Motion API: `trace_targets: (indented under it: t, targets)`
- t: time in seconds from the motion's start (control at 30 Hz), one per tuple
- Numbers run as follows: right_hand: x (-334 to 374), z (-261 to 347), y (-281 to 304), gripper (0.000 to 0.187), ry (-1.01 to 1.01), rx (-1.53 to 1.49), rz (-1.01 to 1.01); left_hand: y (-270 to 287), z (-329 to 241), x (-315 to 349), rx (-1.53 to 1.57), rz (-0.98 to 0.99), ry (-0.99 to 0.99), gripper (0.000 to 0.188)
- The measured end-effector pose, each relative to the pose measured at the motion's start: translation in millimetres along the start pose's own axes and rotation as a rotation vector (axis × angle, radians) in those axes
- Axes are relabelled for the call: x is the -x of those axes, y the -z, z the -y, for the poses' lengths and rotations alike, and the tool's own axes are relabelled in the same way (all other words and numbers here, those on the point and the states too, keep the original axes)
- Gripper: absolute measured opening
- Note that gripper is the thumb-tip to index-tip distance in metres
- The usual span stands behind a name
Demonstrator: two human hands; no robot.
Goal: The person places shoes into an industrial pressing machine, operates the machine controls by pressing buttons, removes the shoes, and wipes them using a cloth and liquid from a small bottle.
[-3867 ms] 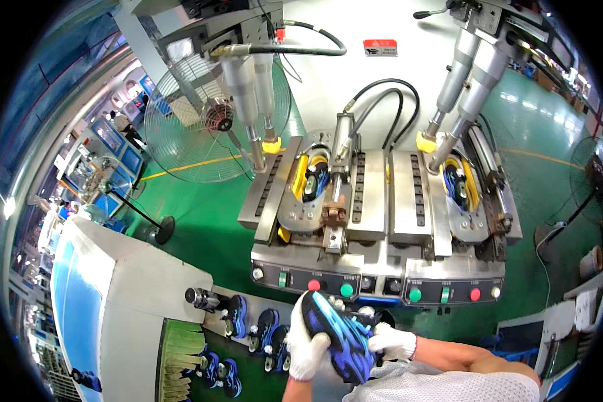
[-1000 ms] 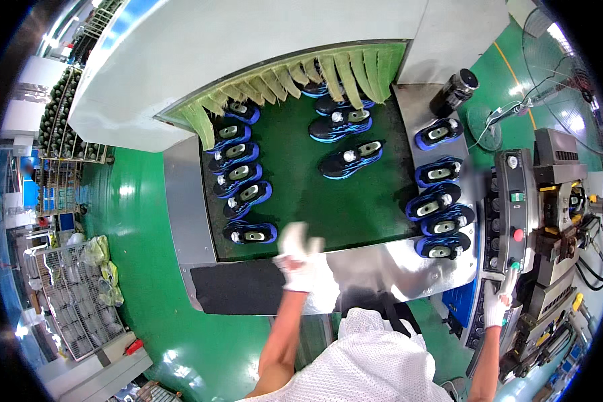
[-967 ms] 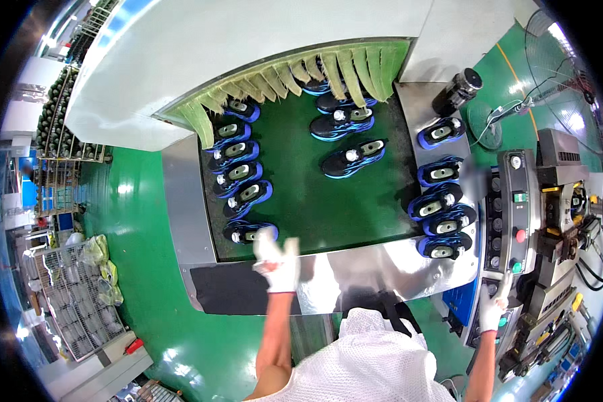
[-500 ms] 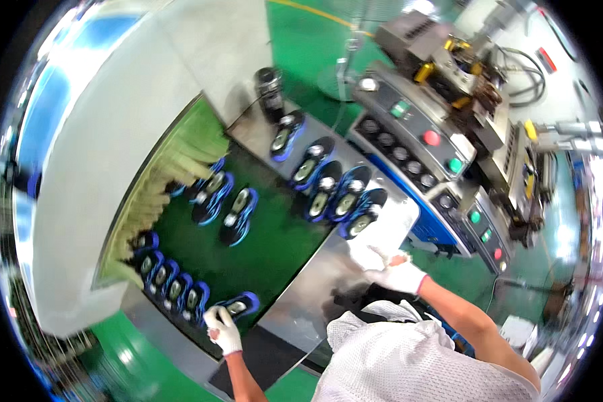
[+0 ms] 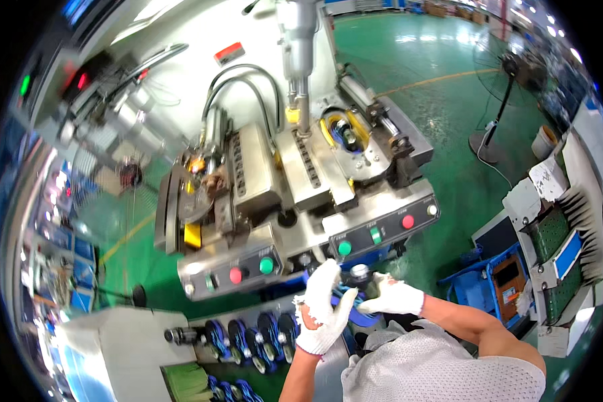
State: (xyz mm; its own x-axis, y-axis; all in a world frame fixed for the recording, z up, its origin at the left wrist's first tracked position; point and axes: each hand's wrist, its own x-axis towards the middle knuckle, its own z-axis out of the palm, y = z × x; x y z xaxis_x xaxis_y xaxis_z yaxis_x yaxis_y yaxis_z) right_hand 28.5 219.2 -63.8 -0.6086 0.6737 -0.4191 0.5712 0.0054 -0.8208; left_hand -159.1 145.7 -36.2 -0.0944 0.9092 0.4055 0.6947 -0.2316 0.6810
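Observation:
In front of my body is a black and blue shoe [image 5: 363, 316], partly covered by my hands, with a round metal-topped piece standing up from it. My right hand [image 5: 394, 296], in a white knit glove, is closed on its right side. Close by on its left is my left hand [image 5: 320, 309], also gloved, with fingers stretched up and thumb apart. Whether its palm touches the shoe is hidden. Another shoe [image 5: 346, 134] sits inside the yellow-edged fixture of the metal press [image 5: 308, 167] beyond my hands.
Control panels with red and green buttons [image 5: 344, 248] line the press front. Several blue and black shoes [image 5: 268, 335] lie at lower left beside a green fringed opening [image 5: 187, 383]. A blue bin [image 5: 472, 295] stands right, near a fringed conveyor unit [image 5: 549, 254]. A fan [image 5: 492, 137] stands farther back.
The view has swung from the shoe-covered belt to the press. My left hand has left the shoes on the belt and come up beside my right, which now grips a shoe.

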Motion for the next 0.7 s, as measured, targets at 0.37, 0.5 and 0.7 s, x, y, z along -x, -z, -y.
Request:
trace_targets:
  t: [0.37, 0.5, 0.7]
  targets:
    - [41.1, -138.2, 115.8, 0.028, -0.029, -0.671, -0.804, -226.0, 109.9, -334.7, -0.080, 0.011, 0.410, 0.072]
    - [56.5, -136.6, 124.6, 0.032, -0.158, -0.990, -0.824, -274.0, 161.2, -407.3, -0.016, -0.001, 0.661, 0.081]
    - [37.9, -135.0, 131.6, 0.031, -0.332, -0.938, -0.829, -292.3, 231.3, -441.8, -0.294, 0.040, 0.575, 0.069]
